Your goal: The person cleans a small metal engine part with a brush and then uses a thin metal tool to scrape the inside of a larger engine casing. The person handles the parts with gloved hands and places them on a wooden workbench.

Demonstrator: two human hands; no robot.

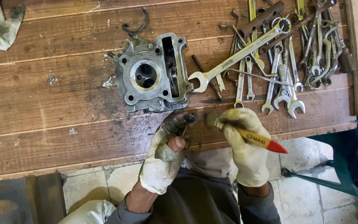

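Your left hand point(164, 149) pinches a small valve point(186, 123); your right point(245, 145) clamps a brush point(245, 133). Oily gloves could let the valve slip off the counter point(42, 124) edge.

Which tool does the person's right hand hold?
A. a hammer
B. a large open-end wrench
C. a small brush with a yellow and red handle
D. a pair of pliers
C: the right hand grips a small brush with a yellow and red handle, while the wrenches lie untouched on the wooden table.
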